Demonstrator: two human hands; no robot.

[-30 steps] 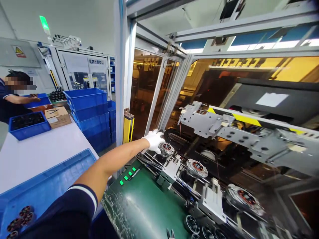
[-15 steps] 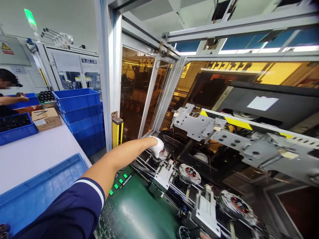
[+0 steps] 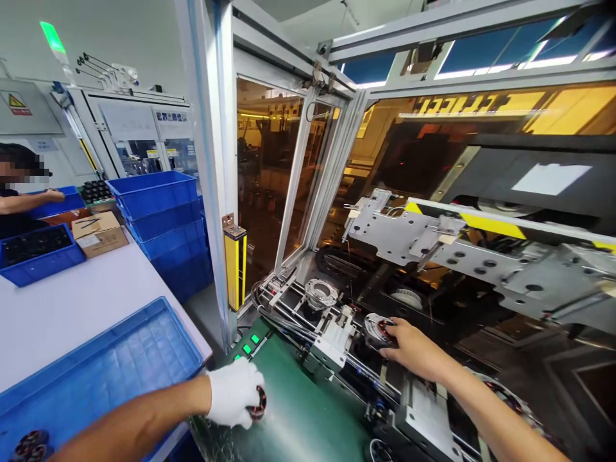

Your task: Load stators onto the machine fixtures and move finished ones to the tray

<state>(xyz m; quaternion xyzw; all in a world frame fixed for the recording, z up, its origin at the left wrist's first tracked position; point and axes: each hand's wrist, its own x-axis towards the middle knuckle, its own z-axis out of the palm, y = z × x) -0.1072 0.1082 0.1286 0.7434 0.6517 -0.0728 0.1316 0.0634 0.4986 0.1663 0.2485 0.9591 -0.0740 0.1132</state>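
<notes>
Left hand [image 3: 235, 394]: withdrawn from the far fixture [image 3: 321, 294] since the earlier frame; now white-gloved over the green work surface [image 3: 303, 420], with fingers curled closed around a wound ring [image 3: 260, 405].
Wound ring: tilted on edge at the left fingertips, partly covered by the glove; round, hence without a long axis.
Far fixture: bare in the middle now, filled earlier; well beyond the left fingers, away and to the right.
Right hand [image 3: 411, 344]: come into view since then, ungloved, reaching across to the middle fixture [image 3: 371, 329], with thumb at the near side and fingers toward the farther edge.
Seated ring [image 3: 385, 328]: lying in the middle fixture, just at the right fingertips and ahead of the palm; facing roughly upward, likewise round.
Right-hand grip: cannot tell whether pinched or merely touched.
Nearer hand to seated ring: judged right; left well apart, across the green surface.
Near fixture [image 3: 510, 398]: beneath the right forearm, partly hidden, behind the right fingers.
Blue tray [image 3: 139, 350]: left of the left fingers, with loose wound rings [image 3: 31, 446] in view at the near end.
</notes>
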